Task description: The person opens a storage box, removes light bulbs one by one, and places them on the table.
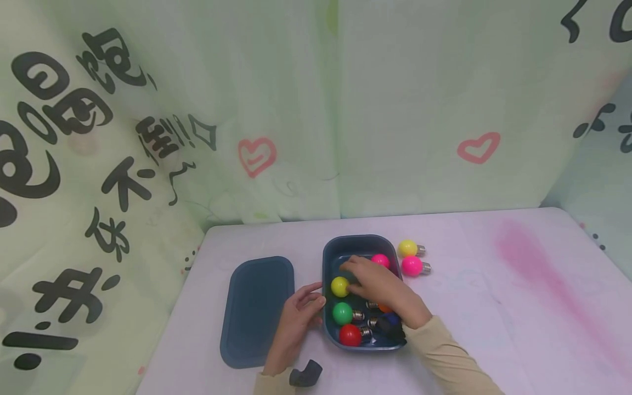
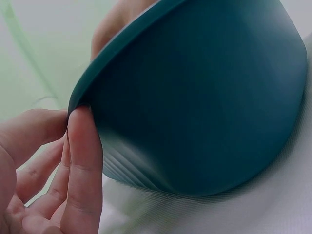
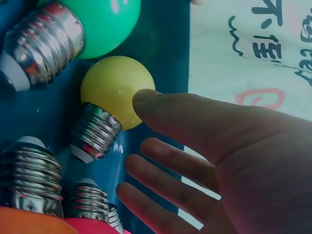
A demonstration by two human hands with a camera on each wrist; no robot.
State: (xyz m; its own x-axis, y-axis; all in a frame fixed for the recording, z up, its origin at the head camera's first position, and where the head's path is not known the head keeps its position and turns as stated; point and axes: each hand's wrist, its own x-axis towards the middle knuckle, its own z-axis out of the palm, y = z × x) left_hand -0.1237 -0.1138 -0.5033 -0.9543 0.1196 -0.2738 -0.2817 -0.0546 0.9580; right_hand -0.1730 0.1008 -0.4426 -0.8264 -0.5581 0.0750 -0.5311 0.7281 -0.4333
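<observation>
A dark blue plastic box [image 1: 324, 258] holds several coloured light bulbs with metal screw bases. My left hand [image 1: 296, 315] pinches the box's left rim, thumb outside and a fingertip at the inner wall in the left wrist view. Inside the box, my right hand [image 1: 379, 281] reaches over with its fingers extended. Its thumb touches the globe of a yellow bulb [image 3: 109, 85]. Below that one lie a green bulb [image 1: 343, 314] and a red bulb [image 1: 350, 335]. A pink bulb [image 1: 379, 260] is at the far right, and an orange bulb [image 3: 34, 222] is partly hidden by my right arm.
Left of the box lies a flat dark blue lid [image 1: 258, 312]. Another yellow bulb [image 1: 407, 248] and another pink bulb [image 1: 412, 266] rest on the white tablecloth [image 1: 474, 307], right beside the box. Behind the table hangs a pale green curtain [image 1: 395, 109] with drawings.
</observation>
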